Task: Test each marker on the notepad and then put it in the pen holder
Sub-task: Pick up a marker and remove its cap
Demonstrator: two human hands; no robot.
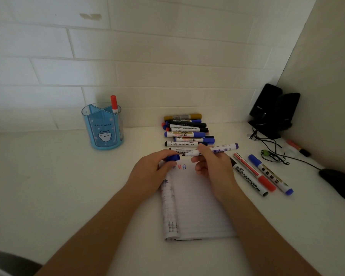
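Marker under test [217, 150]: uncapped, white barrel with a blue end, held roughly level above the far end of the notepad [197, 206], dark tip pointing left. The right hand [211, 166] grasps it, fingers curled round the barrel near the tip. Its blue cap [172, 157] is off and held in the left hand [149, 172], fingers closed round it, just left of the tip and not touching it.

Notepad: lies flat at the middle of the worktop [48, 186], near the front edge, lined page up, used sheets folded back along its left side. Small red and blue test marks [179, 166] show at its far end.

Pen holder [103, 128]: blue, translucent, divided into compartments, upright toward the back edge and left of centre, well apart from the notepad. One red-capped marker [114, 104] stands in a rear compartment.

Pile of markers [185, 132]: lying crosswise between the notepad and the back edge.

Right of the notepad: a black marker [247, 178], a red marker [255, 172] and a blue marker [271, 174] lie side by side, aslant.

Back right corner: black speakers [271, 110] with a cable [275, 154] trailing forward, and an orange highlighter [298, 147] nearby. A dark mouse [339, 184] sits at the right edge.
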